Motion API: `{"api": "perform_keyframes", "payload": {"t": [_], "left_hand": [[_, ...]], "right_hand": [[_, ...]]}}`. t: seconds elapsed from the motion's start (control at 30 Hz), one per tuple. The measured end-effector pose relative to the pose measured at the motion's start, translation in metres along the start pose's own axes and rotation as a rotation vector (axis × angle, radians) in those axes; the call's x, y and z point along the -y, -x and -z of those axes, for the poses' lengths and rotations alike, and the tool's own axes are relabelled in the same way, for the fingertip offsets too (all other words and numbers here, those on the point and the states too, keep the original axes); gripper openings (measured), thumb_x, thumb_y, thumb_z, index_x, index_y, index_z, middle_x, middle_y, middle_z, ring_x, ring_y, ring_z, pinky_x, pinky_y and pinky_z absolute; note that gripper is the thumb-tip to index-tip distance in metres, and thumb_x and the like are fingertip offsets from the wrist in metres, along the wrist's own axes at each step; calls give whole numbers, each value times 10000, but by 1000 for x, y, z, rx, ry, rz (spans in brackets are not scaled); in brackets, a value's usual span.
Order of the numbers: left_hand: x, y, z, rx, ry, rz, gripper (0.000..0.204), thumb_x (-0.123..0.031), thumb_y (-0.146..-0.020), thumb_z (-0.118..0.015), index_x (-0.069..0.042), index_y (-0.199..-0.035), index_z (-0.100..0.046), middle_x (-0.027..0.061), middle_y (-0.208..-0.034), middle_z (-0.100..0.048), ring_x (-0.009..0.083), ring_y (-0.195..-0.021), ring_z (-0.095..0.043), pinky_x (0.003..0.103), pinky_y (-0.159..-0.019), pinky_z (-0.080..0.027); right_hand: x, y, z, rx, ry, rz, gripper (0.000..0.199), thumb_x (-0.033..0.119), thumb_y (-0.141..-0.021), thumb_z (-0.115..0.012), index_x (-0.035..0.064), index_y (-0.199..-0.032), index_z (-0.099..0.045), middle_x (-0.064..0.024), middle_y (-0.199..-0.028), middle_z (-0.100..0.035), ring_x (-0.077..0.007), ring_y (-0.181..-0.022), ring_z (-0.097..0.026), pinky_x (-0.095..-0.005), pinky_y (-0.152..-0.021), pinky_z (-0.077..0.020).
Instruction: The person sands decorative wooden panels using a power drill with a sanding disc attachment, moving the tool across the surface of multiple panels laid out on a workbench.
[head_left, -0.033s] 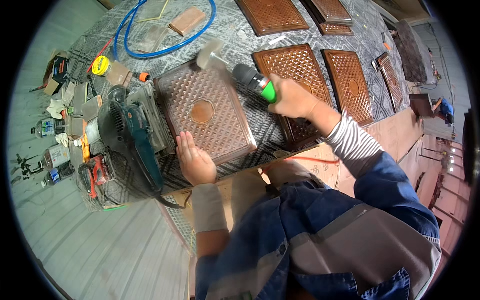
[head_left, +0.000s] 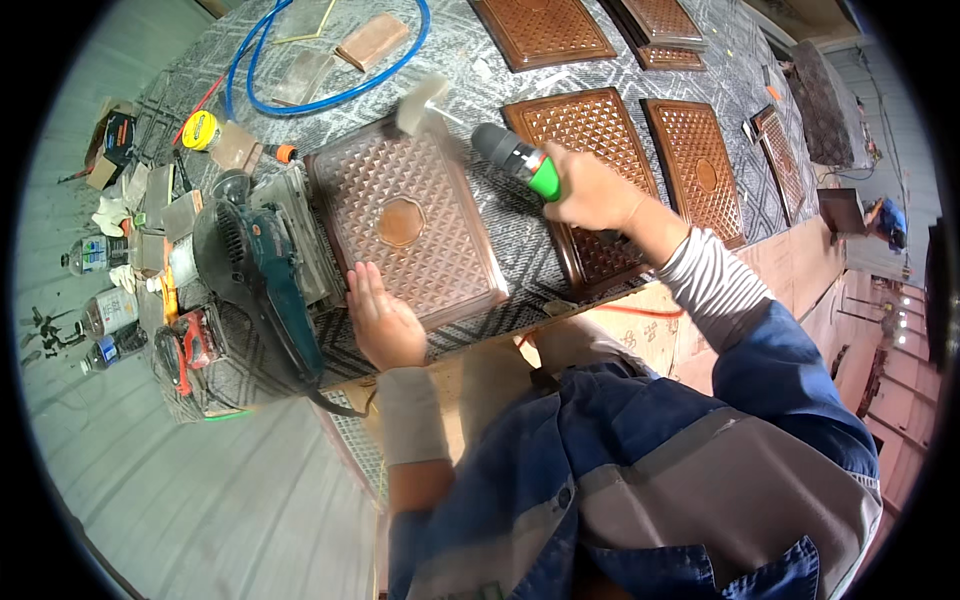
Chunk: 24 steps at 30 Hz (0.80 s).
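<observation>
A brown panel [head_left: 440, 215] with raised diamond pattern and a smooth centre medallion lies on the patterned cloth before me. My left hand [head_left: 388, 320] rests flat against its near left edge, fingers stretched out. My right hand [head_left: 590, 188] is wrapped round the handle of a black and green cordless drill [head_left: 508, 155]. On the drill's thin shaft, a pale round buffing wheel [head_left: 422, 104] is blurred at the panel's far edge; whether it touches is hard to tell. Beside the right forearm lies another glossy brown panel [head_left: 592, 130], partly hidden by my hand.
Left of the panel stands a teal and black belt sander [head_left: 272, 270], its cord hanging off the front edge. More brown panels [head_left: 705, 170] lie to the right and far side. A blue hose [head_left: 345, 98] loops at the back. Bottles [head_left: 108, 312] and a yellow-lidded tin [head_left: 201, 130] crowd the left.
My right hand and the drill have shifted slightly right. The left hand and the panel have slid a little to the left.
</observation>
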<state>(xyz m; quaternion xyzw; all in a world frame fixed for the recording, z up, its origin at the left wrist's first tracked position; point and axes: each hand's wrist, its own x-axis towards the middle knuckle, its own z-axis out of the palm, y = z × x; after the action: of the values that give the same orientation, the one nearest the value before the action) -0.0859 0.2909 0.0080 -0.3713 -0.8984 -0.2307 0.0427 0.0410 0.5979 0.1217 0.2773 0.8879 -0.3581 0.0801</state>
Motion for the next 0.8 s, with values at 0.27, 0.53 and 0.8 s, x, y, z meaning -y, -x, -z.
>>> {"api": "perform_keyframes", "payload": {"t": [0.27,0.53,0.8], "left_hand": [[-21,12,-10,-27,-60,144,436,-167,-1049,-401,-35,-1462,-450,132,-1523,-444,317,-1426,-393,445,-1171,-324],[-56,29,-32,-133,-180,352,500,-224,-1045,-322,-41,-1501,-414,128,-1555,-408,337,-1445,-360,514,-1187,-256],[-67,28,-28,-80,-170,403,506,-153,-1009,-345,-22,-1493,-413,147,-1557,-395,342,-1467,-316,503,-1202,-222]], "right_hand": [[-34,-23,18,148,119,38,424,143,-788,-714,-47,-1111,-514,-315,-928,-672,-470,-924,-666,-486,-827,-533],[-44,-5,31,502,337,221,462,32,-728,-648,-34,-1153,-479,-273,-904,-680,-436,-868,-689,-477,-790,-556],[-44,-53,54,542,271,201,430,-43,-715,-593,-49,-1125,-464,-288,-862,-666,-425,-837,-693,-490,-758,-556]]}}
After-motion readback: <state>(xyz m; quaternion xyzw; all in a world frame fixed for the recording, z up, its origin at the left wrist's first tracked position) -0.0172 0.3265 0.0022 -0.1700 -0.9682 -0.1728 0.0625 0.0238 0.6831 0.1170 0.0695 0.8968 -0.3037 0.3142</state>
